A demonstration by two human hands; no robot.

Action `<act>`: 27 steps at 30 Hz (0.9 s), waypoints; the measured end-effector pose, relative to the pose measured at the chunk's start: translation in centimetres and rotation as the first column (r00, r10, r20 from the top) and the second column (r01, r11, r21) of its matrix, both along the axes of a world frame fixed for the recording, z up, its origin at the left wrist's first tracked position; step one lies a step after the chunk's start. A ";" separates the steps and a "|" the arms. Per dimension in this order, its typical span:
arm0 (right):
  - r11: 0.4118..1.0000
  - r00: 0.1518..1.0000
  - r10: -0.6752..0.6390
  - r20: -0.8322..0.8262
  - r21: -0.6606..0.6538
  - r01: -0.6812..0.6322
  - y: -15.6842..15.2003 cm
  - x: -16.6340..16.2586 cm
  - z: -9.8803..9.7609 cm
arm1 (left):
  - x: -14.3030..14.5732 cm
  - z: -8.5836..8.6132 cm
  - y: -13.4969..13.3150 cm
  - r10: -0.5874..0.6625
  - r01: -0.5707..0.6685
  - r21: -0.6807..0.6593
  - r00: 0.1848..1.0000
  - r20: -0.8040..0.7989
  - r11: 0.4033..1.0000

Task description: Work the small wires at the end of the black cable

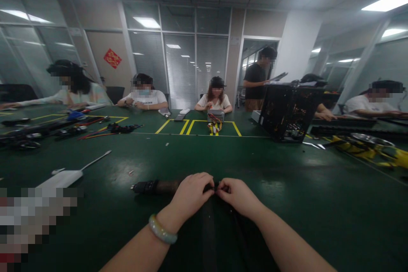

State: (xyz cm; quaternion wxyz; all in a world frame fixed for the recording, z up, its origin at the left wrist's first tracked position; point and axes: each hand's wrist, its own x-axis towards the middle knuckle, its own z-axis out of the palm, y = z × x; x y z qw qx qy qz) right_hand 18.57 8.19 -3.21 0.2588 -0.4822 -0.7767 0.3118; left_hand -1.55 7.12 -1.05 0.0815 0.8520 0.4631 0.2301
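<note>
A dark, cylindrical electric screwdriver (164, 186) lies across the green table, its narrow metal tip to the left. My left hand (193, 189), with a pale green bangle on the wrist, closes around its rear end. Right beside it, my right hand (237, 195) is closed in a pinch at that same end. A small dark piece shows between the two hands, but the fingers hide most of it. Below my right hand a thin dark cord runs faintly toward me; whether it joins the piece I cannot tell.
A white flat device (62, 180) with a short cable lies to the left. Further off are tangled black cables (119, 128), an open black computer case (285, 112), a grey box with coloured wires (216, 117) and yellow straps (363, 151). Several people work around the table.
</note>
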 end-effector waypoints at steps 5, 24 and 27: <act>1.000 1.000 -0.006 0.004 0.005 0.006 -0.1 -0.1 0.1 | 0.0 0.1 -0.1 -0.029 0.029 0.029 1.000 -0.009 0.999; 1.000 1.000 -0.014 0.008 -0.013 0.014 -0.2 -0.2 0.4 | 0.2 0.5 -0.4 0.001 -0.001 -0.004 0.999 -0.032 1.000; 1.000 1.000 -0.016 0.012 -0.018 0.017 -0.3 -0.2 0.5 | 0.2 0.7 -0.5 0.006 -0.006 -0.010 0.999 -0.047 1.000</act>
